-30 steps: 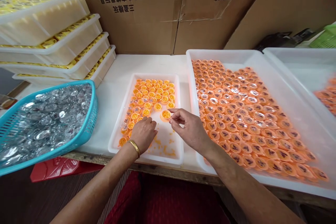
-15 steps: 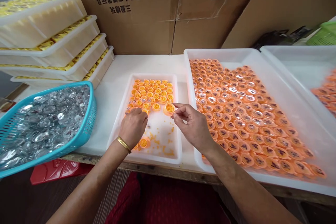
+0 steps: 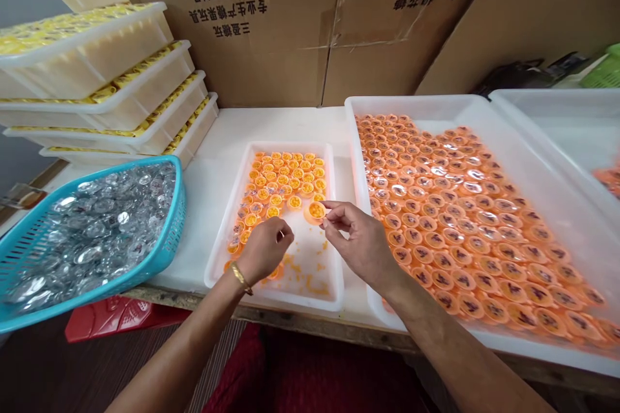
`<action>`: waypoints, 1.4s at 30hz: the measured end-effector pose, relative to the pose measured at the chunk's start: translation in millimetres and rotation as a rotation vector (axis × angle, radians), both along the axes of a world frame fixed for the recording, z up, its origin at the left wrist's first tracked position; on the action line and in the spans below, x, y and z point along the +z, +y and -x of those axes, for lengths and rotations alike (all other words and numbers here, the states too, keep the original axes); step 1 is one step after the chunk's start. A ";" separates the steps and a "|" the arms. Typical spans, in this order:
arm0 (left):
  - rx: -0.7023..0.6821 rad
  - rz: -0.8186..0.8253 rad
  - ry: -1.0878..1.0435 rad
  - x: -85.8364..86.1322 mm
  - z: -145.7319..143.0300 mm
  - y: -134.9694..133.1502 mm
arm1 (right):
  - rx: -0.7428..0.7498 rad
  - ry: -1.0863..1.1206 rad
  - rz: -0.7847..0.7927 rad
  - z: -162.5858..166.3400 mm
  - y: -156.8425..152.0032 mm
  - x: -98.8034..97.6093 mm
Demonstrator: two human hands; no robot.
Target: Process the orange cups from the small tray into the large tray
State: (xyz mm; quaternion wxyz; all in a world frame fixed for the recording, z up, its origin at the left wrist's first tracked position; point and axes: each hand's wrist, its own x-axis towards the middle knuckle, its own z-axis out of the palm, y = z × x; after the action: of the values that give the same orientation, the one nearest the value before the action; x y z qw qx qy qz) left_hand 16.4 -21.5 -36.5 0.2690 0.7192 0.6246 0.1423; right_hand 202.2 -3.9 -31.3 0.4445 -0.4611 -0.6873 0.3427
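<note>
My right hand (image 3: 359, 240) pinches a small orange cup (image 3: 316, 211) between thumb and fingertips. Yellow pellets fill this cup, which is tilted towards me above the right side of a small white tray (image 3: 310, 242). My left hand (image 3: 265, 249), with a gold bangle at the wrist, hovers over the tray's middle with fingers curled together. Whether anything small is between them is hidden. Beyond both hands, rows of orange cups (image 3: 285, 171) with yellow pellets stand in the tray; some at the left carry clear, printed pieces on top. Loose yellow pellets (image 3: 310, 281) lie scattered near the tray's front.
At left, a blue basket (image 3: 178, 206) holds many clear plastic pieces. Behind it rise stacked white trays (image 3: 145, 77) of yellow items. A large white tray (image 3: 361, 161) of covered orange cups stands right, beside another tray (image 3: 547, 119). Cardboard boxes (image 3: 281, 71) line the back.
My left hand has moved right and away from the cups at the tray's left, closer to the held cup. My right hand keeps its hold. The whole view has shifted slightly.
</note>
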 end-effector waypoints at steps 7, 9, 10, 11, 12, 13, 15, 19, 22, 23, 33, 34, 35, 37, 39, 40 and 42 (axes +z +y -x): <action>0.430 0.437 -1.569 3.6 9.5 -13.9 | 0.032 -0.024 -0.018 1.5 -1.4 0.8; 0.441 0.458 -1.679 2.6 7.7 -15.4 | 0.039 -0.033 -0.029 2.0 -1.9 2.0; 0.440 0.462 -1.705 2.5 6.6 -15.7 | 0.042 -0.037 -0.034 2.2 -2.2 2.7; 0.439 0.463 -1.719 2.8 5.5 -15.6 | 0.047 -0.038 -0.040 2.4 -2.4 3.3; 0.436 0.462 -1.727 3.3 4.3 -15.4 | 0.054 -0.040 -0.043 2.6 -2.7 3.7; 0.429 0.460 -1.731 3.9 3.2 -15.1 | 0.064 -0.040 -0.046 2.7 -3.0 4.1; 0.414 0.445 -1.737 5.2 1.1 -14.1 | 0.088 -0.039 -0.051 3.0 -3.5 4.3; 0.390 0.434 -1.738 7.8 -3.4 -12.2 | 0.101 -0.039 -0.061 3.0 -4.1 4.0; 0.397 0.444 -1.713 10.2 -6.2 -11.3 | 0.083 -0.041 -0.062 2.5 -4.1 4.4; 0.407 0.446 -1.699 10.9 -6.9 -11.0 | 0.081 -0.039 -0.062 2.4 -4.1 4.7; 0.394 0.341 -1.567 11.7 -11.0 -7.9 | 0.103 -0.040 -0.092 3.0 -4.4 5.9; 0.403 0.336 -1.557 11.4 -11.5 -8.0 | 0.110 -0.041 -0.092 3.0 -4.5 5.7; 0.410 0.335 -1.546 11.0 -11.7 -8.1 | 0.116 -0.043 -0.094 2.9 -4.5 5.5; 0.420 0.347 -1.524 10.0 -11.4 -8.3 | 0.123 -0.051 -0.094 2.7 -4.5 5.1; 0.430 0.354 -1.518 9.3 -9.6 -8.3 | 0.119 -0.056 -0.092 2.4 -4.4 4.9; 0.438 0.353 -1.526 9.2 -8.3 -8.3 | 0.114 -0.054 -0.089 2.2 -4.3 4.9; 0.465 0.356 -1.568 9.4 -5.3 -8.3 | 0.107 -0.044 -0.076 2.0 -4.1 4.8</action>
State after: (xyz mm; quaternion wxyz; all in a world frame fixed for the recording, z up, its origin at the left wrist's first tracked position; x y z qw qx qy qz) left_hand 21.7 -29.8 -27.1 0.6989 0.2115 0.4019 0.5526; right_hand 200.2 -8.0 -26.5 0.4273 -0.4140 -0.7331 0.3294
